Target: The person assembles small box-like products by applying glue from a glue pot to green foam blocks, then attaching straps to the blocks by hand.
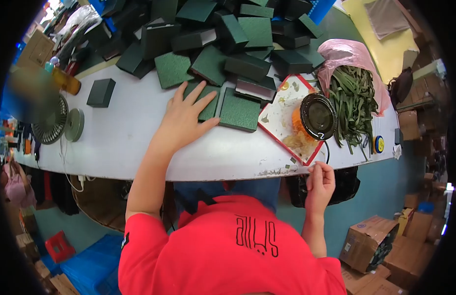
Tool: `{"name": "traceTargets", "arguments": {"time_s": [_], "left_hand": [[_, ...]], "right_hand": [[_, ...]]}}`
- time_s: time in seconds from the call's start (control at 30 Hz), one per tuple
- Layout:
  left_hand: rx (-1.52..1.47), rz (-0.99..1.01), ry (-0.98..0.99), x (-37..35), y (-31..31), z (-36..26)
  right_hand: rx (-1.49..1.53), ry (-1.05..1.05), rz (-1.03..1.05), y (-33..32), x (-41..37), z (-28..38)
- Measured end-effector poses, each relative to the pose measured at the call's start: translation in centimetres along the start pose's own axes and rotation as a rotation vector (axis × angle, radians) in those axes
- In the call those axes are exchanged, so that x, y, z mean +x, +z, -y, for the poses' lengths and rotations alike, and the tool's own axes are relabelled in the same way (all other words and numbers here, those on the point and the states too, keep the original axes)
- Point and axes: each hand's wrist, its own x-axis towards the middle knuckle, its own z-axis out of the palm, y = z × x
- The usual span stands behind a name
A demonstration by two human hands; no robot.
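My left hand (185, 117) lies with fingers spread over a dark green box (206, 102) on the white table. Beside its thumb is another green box (239, 110), its textured face up. At the table's front edge, my right hand (320, 186) is closed, thumb against curled fingers; whatever it may pinch is too small to make out. Above that hand lies a white board with a red rim (290, 142), stained with amber residue. A round black-topped pot (318, 116) stands on it, orange at its side.
Many dark green boxes (257, 32) are heaped at the back. Green ribbon strips (353, 101) spill from a pink plastic bag (348, 51) at right. One box (101, 93) sits apart at left, near a small fan (51, 120). Cardboard cartons (369, 241) stand on the floor.
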Motion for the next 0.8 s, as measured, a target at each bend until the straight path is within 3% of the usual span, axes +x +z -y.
{"name": "traceTargets", "arguments": {"time_s": [0.2,0.27,0.37,0.47,0.57,0.67,0.77,0.8], "left_hand": [[0.18,0.111,-0.24,-3.1,-3.1,-0.8],[-0.043,0.045,-0.301,-4.6,-2.0,-0.5],[-0.051,-0.026,-0.324,-4.8,-1.7,-1.5],[0.021,0.051,-0.314,-4.5,-2.1,-2.9],[-0.125,0.269,-0.486,-4.0,-2.9,-3.9],[0.115,0.239,-0.336,-5.0,-2.0,-3.3],[0.271,0.094,-0.061,-5.4,-1.4,-3.2],[0.17,0.117,-0.05,-5.4,-1.3,-3.3]], "right_hand": [[-0.032,-0.072,-0.243,-4.7,3.4,-1.0],[-0.119,-0.152,-0.29,-6.4,5.2,-1.3],[-0.234,-0.175,-0.326,-7.1,6.6,-1.3],[-0.488,-0.242,-0.341,-8.0,8.1,-1.5],[-0.803,-0.301,-0.334,-7.6,9.0,-0.6],[-1.008,-0.365,-0.326,-7.4,9.9,-0.9],[-1.066,-0.359,-0.316,-7.6,10.6,-1.6],[-1.067,-0.341,-0.313,-7.6,10.7,-1.7]]}}
